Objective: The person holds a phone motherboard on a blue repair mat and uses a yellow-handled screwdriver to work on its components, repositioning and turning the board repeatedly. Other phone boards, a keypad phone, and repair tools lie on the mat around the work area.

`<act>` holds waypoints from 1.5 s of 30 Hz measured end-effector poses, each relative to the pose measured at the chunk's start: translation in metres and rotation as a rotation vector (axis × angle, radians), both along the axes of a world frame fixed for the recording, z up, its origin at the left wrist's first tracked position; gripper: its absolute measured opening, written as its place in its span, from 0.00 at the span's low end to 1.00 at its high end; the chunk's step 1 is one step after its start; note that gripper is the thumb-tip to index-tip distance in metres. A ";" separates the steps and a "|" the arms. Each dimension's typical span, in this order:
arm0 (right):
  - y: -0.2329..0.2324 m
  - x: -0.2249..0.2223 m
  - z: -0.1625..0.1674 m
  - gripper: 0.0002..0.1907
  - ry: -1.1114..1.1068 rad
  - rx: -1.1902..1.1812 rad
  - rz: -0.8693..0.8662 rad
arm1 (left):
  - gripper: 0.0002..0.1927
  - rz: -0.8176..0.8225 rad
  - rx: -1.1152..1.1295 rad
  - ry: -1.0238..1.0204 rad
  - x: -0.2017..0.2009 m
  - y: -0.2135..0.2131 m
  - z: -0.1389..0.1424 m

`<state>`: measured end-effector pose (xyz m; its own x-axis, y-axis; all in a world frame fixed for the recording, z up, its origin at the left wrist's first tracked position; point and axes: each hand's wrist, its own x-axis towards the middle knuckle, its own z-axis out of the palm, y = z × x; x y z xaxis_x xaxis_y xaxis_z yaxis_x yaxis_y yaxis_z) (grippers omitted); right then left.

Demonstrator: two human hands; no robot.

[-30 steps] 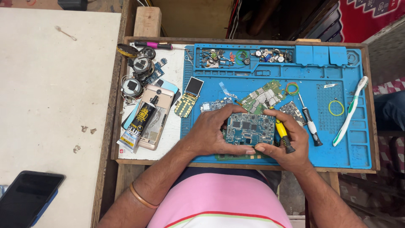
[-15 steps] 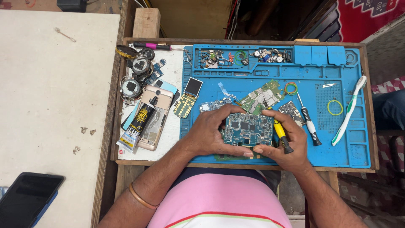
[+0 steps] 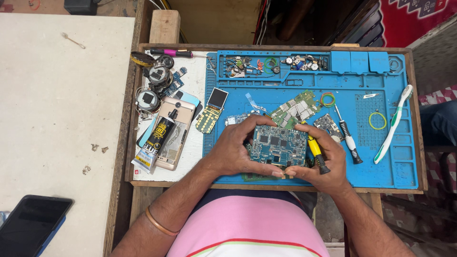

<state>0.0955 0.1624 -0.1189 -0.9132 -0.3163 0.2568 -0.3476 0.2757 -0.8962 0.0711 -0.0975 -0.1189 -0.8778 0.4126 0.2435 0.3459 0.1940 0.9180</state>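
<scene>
From the head camera, both hands meet over a blue silicone work mat (image 3: 381,157) that lies on a wooden bench (image 3: 143,183). The left hand (image 3: 233,150) curls closed around the left edge of a blue-green rectangular circuit board (image 3: 278,145), its fingers over the top edge and its thumb along the bottom. The right hand (image 3: 326,159) closes on the board's right edge and bottom corner, and the same grip pins a yellow-handled screwdriver with a black tip end (image 3: 316,153) against the palm. The board is held flat, face up, between the two grips, just above the mat's near edge. Just beyond the grips lie a green circuit board (image 3: 296,107) and a smaller grey board (image 3: 328,124). Right of the right grip lie a white-and-black screwdriver (image 3: 348,135) and a white-and-green toothbrush (image 3: 392,123). Left of the left grip lie a small keypad phone part (image 3: 212,110), a gold phone shell (image 3: 173,133) and a black glue tube (image 3: 154,140).
</scene>
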 end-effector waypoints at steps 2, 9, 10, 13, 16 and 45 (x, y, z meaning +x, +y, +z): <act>0.000 -0.001 0.000 0.48 0.000 0.005 0.000 | 0.50 0.019 -0.006 0.016 -0.001 -0.001 -0.001; 0.000 0.010 0.000 0.47 0.093 0.063 -0.116 | 0.49 0.025 0.069 -0.117 0.003 0.000 -0.002; 0.000 0.012 0.000 0.47 0.131 0.076 -0.132 | 0.49 0.028 0.079 -0.113 0.004 0.000 -0.003; 0.000 0.012 -0.001 0.46 0.213 0.106 -0.153 | 0.49 0.038 0.079 -0.079 0.002 0.001 -0.004; 0.000 0.007 -0.001 0.46 0.233 0.117 -0.152 | 0.49 0.042 0.073 -0.049 -0.001 0.002 -0.006; 0.003 0.014 0.000 0.48 0.194 0.105 -0.123 | 0.50 0.028 0.131 -0.015 0.010 -0.001 -0.006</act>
